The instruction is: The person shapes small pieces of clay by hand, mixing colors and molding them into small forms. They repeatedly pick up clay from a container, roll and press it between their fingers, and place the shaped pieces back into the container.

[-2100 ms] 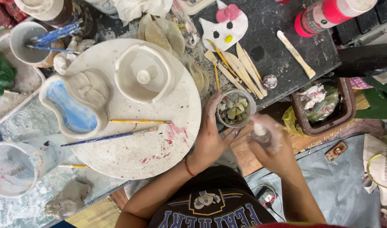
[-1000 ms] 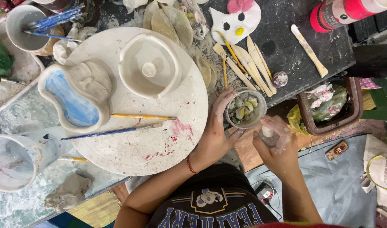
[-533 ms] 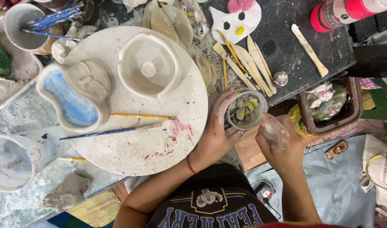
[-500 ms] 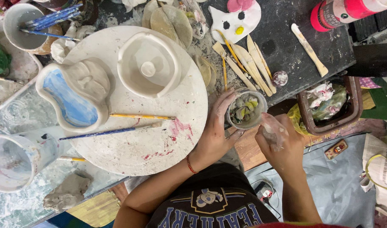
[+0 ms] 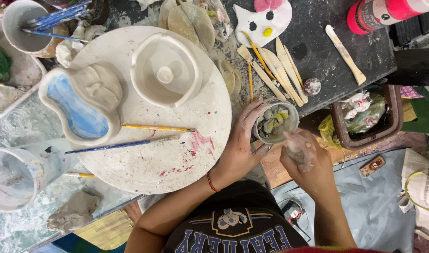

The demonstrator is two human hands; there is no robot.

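My left hand (image 5: 240, 145) wraps around the side of a small round container (image 5: 275, 122) holding several pale grey, yellow and green lumps. It stands at the table's near edge, beside a large round white board (image 5: 177, 159). My right hand (image 5: 305, 161) is just below the container, closed around a small whitish piece that looks like clay (image 5: 296, 149). On the board stand an unglazed white clay dish (image 5: 165, 70) and a clay dish painted blue inside (image 5: 81, 105). Two paintbrushes (image 5: 130, 143) lie across the board near some pink paint smears.
Wooden modelling tools (image 5: 275, 65) lie on the dark table behind the container. A cup of brushes (image 5: 25, 26) stands at far left, a clear water cup (image 5: 18, 173) at near left. A brown tray (image 5: 369, 117) with crumpled scraps sits to the right, a pink-and-red bottle (image 5: 387, 11) at top right.
My hands have stayed at the container, the right one shifting slightly around the small piece. The view has drifted a little.
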